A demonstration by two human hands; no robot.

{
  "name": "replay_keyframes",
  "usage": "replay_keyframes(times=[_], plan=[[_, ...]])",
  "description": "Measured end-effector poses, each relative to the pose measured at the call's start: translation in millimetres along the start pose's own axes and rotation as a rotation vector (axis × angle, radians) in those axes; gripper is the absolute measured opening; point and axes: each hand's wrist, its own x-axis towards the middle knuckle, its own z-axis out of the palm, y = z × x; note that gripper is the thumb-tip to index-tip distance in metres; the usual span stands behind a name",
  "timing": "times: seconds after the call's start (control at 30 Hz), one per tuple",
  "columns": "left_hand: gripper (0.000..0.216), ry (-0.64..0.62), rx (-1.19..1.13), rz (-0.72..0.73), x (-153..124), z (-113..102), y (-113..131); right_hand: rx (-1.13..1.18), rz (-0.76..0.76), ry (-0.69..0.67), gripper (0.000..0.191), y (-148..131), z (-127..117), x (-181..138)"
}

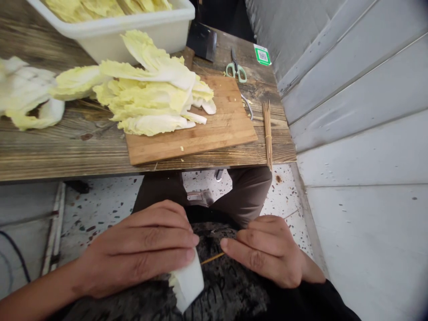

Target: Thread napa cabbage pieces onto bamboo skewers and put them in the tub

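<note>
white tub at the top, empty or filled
Not empty: pale yellow cabbage leaves show inside the white tub, near its rim. How full overall, cannot tell; the view cuts it off.

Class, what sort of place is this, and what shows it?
Probably a food preparation area, perhaps for a small eatery: pale cabbage leaves lie on a wooden cutting board, a bundle of thin sticks lies to its right, and a green-framed QR code hints at a business.
</note>
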Motion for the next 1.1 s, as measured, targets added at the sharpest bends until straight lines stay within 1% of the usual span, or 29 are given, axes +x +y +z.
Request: replay_keyframes(times=[0.1, 0.2, 0.33, 0.53, 0.67, 0.8, 0.9, 1.0, 1.1], plan=[[0.042, 0.005, -0.069, 0.045, 2, 2, -5, -0.003, 0.002, -0.017, 0.017, -2, -2, 2], [0.045, -0.009, -0.047, 0.044, 3, 3, -7, -0.006, 0.009, -0.047, 0.019, -3, -3, 3], [0.046, -0.018, -0.025, 0.037, 0, 4, -6, -0.041, 0.026, -0.016, 0.022, -8, -3, 2], [0.049, -0.037, -0.026, 0.014, -6, 8, -8, -0.042, 0.042, -0.091, 0.021, -13, -8, 7], [0.049, -0.036, -0.02, 0.024, -9, 12, -11, 0.01, 0.014, -0.133, 0.02, -10, -9, 11], [0.048, -0.034, -0.046, 0.01, -9, 11, -11, 0.026, -0.026, -0.123, 0.021, -7, -7, 11], [0.05, -0.081, -0.06, -0.028, -11, 9, -13, 0.039, -0.025, -0.123, 0.02, -6, -3, 11], [0.05, -0.115, -0.044, -0.044, -13, 9, -14, 0.054, -0.067, -0.067, 0.018, -5, 4, 13], [0.052, -0.094, -0.026, -0.016, -13, 14, -14, 0.049, -0.119, -0.024, 0.018, -3, 9, 17]])
